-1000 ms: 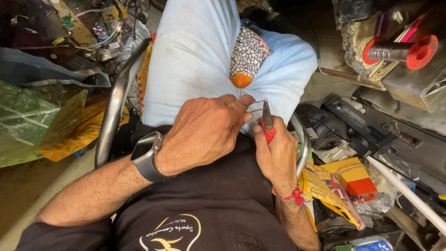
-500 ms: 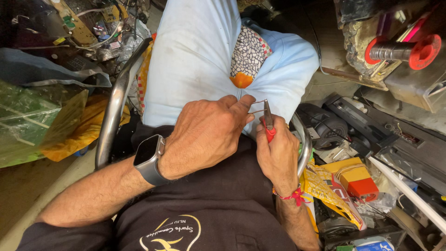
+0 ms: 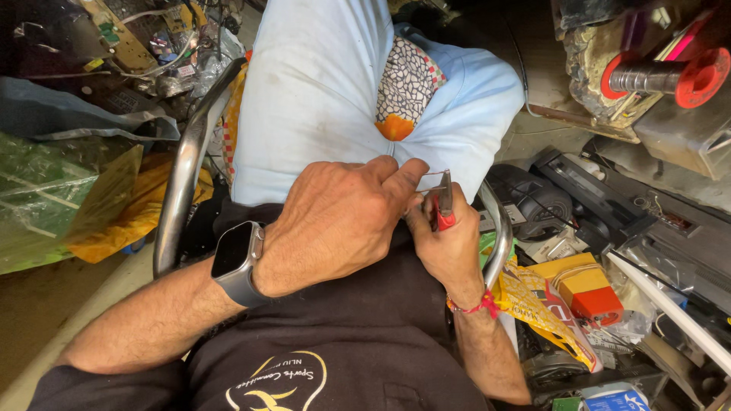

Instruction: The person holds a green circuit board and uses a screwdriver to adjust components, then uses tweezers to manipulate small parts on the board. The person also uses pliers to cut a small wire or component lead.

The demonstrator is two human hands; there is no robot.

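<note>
Head view, looking down onto the lap.

Left hand point(image 3: 335, 221), watch point(image 3: 237, 262) on the wrist, lying knuckles-up over the middle of the lap; thumb and forefinger pinching toward 2 o'clock, onto something too small and too hidden to name. Grip of this hand closed, contents not showing.

Right hand point(image 3: 449, 247), red thread point(image 3: 476, 307) at the wrist, wrapping closed around the red-handled pliers point(image 3: 442, 202). Long axis of the pliers running from 6 o'clock to 12 o'clock, handles buried in the palm, metal nose pointing up at 12 o'clock. Jaws nearly together; whether clamping anything, cannot tell.

Key relation: nose of the pliers sitting just beside the left fingertips point(image 3: 411, 176), at their 3 o'clock, touching or nearly so. Right hand nearer to the tool; left hand nearer to the pinched piece. Both meeting in front of the black shirt point(image 3: 365, 335), just below the pale blue cloth point(image 3: 320, 84).

Surroundings: curved chrome tube point(image 3: 183, 164) at 9 o'clock of the hands, a second bend point(image 3: 499, 236) at 3 o'clock; patterned pouch with orange tip point(image 3: 403, 87) at 12 o'clock; red spool point(image 3: 662, 76) at 2 o'clock, well apart; yellow and red packets point(image 3: 579, 293) at 4 o'clock.
</note>
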